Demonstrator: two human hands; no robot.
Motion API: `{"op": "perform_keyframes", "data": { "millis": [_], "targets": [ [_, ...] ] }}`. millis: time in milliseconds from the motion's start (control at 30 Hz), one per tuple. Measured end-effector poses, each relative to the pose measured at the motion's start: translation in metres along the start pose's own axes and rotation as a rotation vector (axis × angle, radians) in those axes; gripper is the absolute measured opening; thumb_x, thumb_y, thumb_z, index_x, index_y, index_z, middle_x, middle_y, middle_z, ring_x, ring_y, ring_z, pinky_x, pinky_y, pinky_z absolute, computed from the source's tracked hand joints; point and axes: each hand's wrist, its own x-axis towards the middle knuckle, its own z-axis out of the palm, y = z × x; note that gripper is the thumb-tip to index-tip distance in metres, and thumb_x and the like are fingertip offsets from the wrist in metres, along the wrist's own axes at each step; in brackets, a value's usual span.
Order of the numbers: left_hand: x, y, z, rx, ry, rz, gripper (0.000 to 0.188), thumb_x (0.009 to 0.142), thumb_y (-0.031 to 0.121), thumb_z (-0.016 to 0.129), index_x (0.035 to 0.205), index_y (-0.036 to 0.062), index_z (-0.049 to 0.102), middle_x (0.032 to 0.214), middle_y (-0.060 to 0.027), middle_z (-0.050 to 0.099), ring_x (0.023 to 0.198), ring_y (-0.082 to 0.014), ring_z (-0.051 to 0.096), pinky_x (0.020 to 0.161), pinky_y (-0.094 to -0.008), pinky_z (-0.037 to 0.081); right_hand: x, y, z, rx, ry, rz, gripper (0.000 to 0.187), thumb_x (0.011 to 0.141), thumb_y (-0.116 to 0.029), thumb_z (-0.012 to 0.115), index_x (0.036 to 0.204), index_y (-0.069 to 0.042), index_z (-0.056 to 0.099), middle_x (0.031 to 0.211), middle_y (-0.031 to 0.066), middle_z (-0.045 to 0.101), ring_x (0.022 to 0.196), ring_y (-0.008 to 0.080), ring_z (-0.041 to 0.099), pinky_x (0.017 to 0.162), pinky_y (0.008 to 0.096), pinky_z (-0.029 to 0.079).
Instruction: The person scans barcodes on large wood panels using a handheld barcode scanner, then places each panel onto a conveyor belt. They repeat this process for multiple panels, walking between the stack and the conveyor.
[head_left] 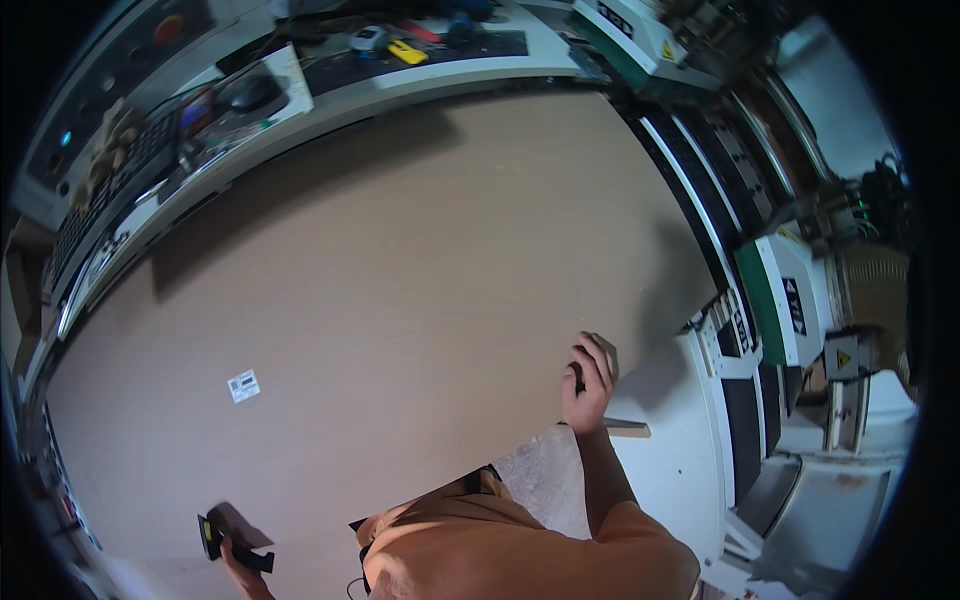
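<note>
My left hand [232, 562] is closed round the handle of a black handheld scanner [210, 537] with a yellow patch on its head, at the lower left over a large tan board [400, 280]. The scanner casts a shadow on the board. A small white printed label [243, 386] lies flat on the board, up and to the right of that hand. My right hand [590, 388] is at the board's near right edge, its fingers curled. Something dark shows between thumb and fingers, too small to make out.
A machine with green-and-white housings [785, 300] and rails runs along the right, beside a white panel [670, 470]. Along the far left edge are a keyboard [110, 200] and a mouse [250, 92]. A yellow tool [407, 52] lies on the far ledge.
</note>
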Motion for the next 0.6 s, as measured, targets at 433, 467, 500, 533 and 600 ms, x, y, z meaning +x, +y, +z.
{"op": "perform_keyframes", "data": {
  "millis": [433,467,500,533,600],
  "targets": [
    [0.047,-0.020,-0.042,0.147,-0.111,-0.077,0.062,0.091,0.046,0.060,0.138,0.0070,0.049,0.123,-0.0113,0.056,0.106,-0.0302,0.056,0.075,-0.0511,0.055,-0.005,0.006,-0.004,0.075,0.080,0.023,0.019,0.073,0.000,0.062,0.091,0.003,0.066,0.116,0.0141,0.067,0.109,0.0351,0.062,0.093,0.0423,0.050],
    [0.045,-0.018,-0.035,0.131,-0.103,-0.068,0.061,0.091,0.045,0.061,0.137,0.0070,0.050,0.122,-0.0109,0.057,0.106,-0.0294,0.057,0.076,-0.0499,0.055,-0.006,0.007,-0.005,0.068,0.075,0.046,0.019,0.073,-0.001,0.062,0.091,0.002,0.066,0.115,0.0142,0.067,0.108,0.0349,0.062,0.093,0.0422,0.050],
    [0.041,-0.016,-0.026,0.116,-0.101,-0.069,0.060,0.091,0.045,0.061,0.136,0.0070,0.051,0.121,-0.0105,0.058,0.106,-0.0286,0.057,0.077,-0.0486,0.054,-0.007,0.009,-0.005,0.077,0.084,0.036,0.018,0.073,-0.001,0.063,0.091,0.002,0.065,0.113,0.0142,0.067,0.107,0.0347,0.063,0.091,0.0422,0.051],
    [0.036,-0.014,-0.018,0.105,-0.101,-0.068,0.059,0.091,0.044,0.061,0.136,0.0070,0.051,0.121,-0.0100,0.059,0.106,-0.0278,0.057,0.078,-0.0474,0.054,-0.007,0.010,-0.006,0.064,0.092,0.022,0.017,0.073,-0.001,0.063,0.090,0.001,0.065,0.113,0.0137,0.067,0.106,0.0346,0.063,0.090,0.0422,0.051],
    [0.025,-0.009,-0.005,0.085,-0.096,-0.067,0.057,0.091,0.043,0.061,0.134,0.0071,0.053,0.119,-0.0092,0.060,0.105,-0.0261,0.058,0.080,-0.0449,0.053,-0.008,0.012,-0.006,0.074,0.104,0.013,0.017,0.073,-0.001,0.064,0.089,0.001,0.064,0.111,0.0130,0.067,0.105,0.0343,0.063,0.089,0.0416,0.051]
  ]
}}
